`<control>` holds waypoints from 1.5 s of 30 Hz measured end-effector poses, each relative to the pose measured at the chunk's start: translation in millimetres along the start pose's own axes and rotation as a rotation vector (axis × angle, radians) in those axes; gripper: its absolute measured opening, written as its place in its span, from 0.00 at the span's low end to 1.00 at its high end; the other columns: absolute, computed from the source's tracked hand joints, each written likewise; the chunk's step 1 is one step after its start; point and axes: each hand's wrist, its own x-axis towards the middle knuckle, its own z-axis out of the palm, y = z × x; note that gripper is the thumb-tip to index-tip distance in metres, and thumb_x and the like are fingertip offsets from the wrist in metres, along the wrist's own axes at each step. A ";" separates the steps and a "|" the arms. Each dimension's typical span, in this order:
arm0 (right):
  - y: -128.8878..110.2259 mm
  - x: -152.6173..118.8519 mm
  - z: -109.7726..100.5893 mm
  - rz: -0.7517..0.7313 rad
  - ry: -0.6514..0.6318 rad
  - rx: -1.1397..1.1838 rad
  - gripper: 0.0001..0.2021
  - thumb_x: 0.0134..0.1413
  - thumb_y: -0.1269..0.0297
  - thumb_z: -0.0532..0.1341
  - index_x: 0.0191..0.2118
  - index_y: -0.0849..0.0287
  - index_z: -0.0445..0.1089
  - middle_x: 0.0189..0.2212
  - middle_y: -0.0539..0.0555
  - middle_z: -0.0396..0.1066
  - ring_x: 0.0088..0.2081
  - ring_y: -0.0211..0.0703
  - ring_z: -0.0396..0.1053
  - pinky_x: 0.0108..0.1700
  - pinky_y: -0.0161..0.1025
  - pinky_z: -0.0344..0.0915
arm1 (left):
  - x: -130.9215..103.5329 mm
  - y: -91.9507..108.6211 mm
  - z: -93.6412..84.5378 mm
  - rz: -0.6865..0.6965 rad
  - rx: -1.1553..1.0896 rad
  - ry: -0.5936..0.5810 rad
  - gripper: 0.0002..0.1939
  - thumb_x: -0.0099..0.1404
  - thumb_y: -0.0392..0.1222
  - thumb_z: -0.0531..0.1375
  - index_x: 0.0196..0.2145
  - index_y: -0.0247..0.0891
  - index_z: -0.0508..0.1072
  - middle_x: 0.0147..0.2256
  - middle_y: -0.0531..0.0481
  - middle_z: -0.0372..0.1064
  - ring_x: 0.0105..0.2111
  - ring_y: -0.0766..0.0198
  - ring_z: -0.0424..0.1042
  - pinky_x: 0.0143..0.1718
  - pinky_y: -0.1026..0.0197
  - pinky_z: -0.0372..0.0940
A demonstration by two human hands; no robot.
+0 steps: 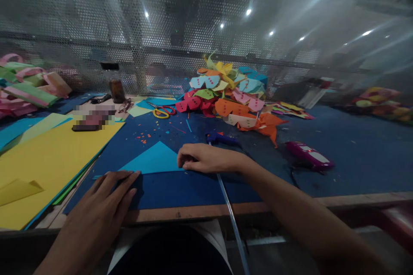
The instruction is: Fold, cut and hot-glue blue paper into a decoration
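Note:
A sheet of blue paper [158,159], folded into a triangle, lies on the dark blue table mat with its point facing away from me. At its left corner my left hand [111,193] rests with fingers stretched out, fingertips on the folded edge. My right hand [203,159] is at the right corner, its fingers curled and closed at the paper's edge; that corner is hidden under them. Just beyond the right wrist lies a blue glue gun [222,139]. A long clear stick [230,210] runs from under the right hand over the table's front edge.
Behind the hands stands a heap of colourful folded paper shapes [238,90]. Yellow-and-red-handled scissors [162,112] lie near paper scraps. Large yellow sheets [61,150] are stacked at left, near a jar [116,88]. A purple device [308,155] with a cord sits at right.

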 end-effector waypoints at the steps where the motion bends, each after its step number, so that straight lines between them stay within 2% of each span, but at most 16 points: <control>1: 0.1 -0.1 -0.2 -0.004 -0.001 -0.001 0.08 0.60 0.77 0.59 0.43 0.63 0.73 0.40 0.55 0.73 0.38 0.39 0.69 0.38 0.34 0.63 | 0.1 -0.4 0.6 0.004 -0.001 -0.003 0.23 0.75 0.52 0.46 0.56 0.43 0.74 0.51 0.41 0.73 0.49 0.46 0.73 0.49 0.44 0.70; 13: 0.0 -0.3 -0.7 0.012 -0.012 0.010 0.10 0.58 0.78 0.59 0.43 0.62 0.73 0.40 0.55 0.72 0.38 0.38 0.68 0.38 0.34 0.63 | 11.4 0.5 -7.8 0.168 0.073 -0.005 0.25 0.77 0.49 0.43 0.51 0.35 0.77 0.44 0.39 0.77 0.44 0.48 0.76 0.44 0.46 0.73; 16: 1.3 0.0 -0.1 0.002 -0.005 0.012 0.10 0.57 0.79 0.59 0.43 0.62 0.73 0.40 0.54 0.72 0.37 0.38 0.68 0.38 0.34 0.63 | 10.7 -0.5 -7.1 0.144 0.044 -0.005 0.28 0.76 0.54 0.43 0.53 0.38 0.77 0.44 0.39 0.76 0.44 0.48 0.76 0.43 0.47 0.73; 21: 0.4 -0.6 -1.4 -0.011 -0.015 0.006 0.11 0.57 0.79 0.59 0.43 0.62 0.73 0.39 0.54 0.72 0.36 0.37 0.68 0.38 0.33 0.63 | 6.4 0.1 -5.2 0.085 0.010 -0.028 0.26 0.73 0.60 0.49 0.59 0.47 0.73 0.47 0.41 0.74 0.43 0.48 0.74 0.42 0.47 0.72; 28: -2.5 -2.0 -4.7 0.005 -0.041 0.009 0.13 0.56 0.79 0.58 0.44 0.62 0.73 0.39 0.54 0.71 0.37 0.38 0.68 0.39 0.34 0.64 | 5.5 2.9 -7.0 0.087 0.070 -0.048 0.27 0.73 0.60 0.50 0.58 0.45 0.73 0.49 0.39 0.73 0.44 0.44 0.73 0.39 0.44 0.72; 36: -3.0 -2.0 -2.1 -0.010 -0.012 -0.019 0.13 0.55 0.79 0.59 0.45 0.61 0.73 0.39 0.53 0.72 0.35 0.37 0.67 0.37 0.33 0.62 | 10.9 15.9 2.3 0.098 0.019 0.006 0.26 0.73 0.60 0.49 0.52 0.38 0.74 0.49 0.39 0.74 0.45 0.48 0.74 0.44 0.48 0.70; 41: -2.4 0.2 4.5 -0.067 0.041 -0.089 0.11 0.61 0.71 0.61 0.49 0.58 0.73 0.40 0.53 0.72 0.38 0.40 0.68 0.40 0.35 0.62 | 12.0 18.4 3.2 0.103 0.031 -0.022 0.28 0.72 0.61 0.51 0.61 0.44 0.69 0.49 0.41 0.73 0.45 0.47 0.72 0.43 0.46 0.69; 45: -1.5 1.6 7.1 -0.105 0.047 -0.109 0.09 0.65 0.69 0.60 0.48 0.59 0.74 0.39 0.53 0.70 0.38 0.40 0.68 0.41 0.35 0.62 | 11.6 18.6 2.5 0.096 0.038 -0.028 0.28 0.71 0.62 0.51 0.60 0.44 0.70 0.51 0.41 0.71 0.47 0.45 0.71 0.44 0.45 0.69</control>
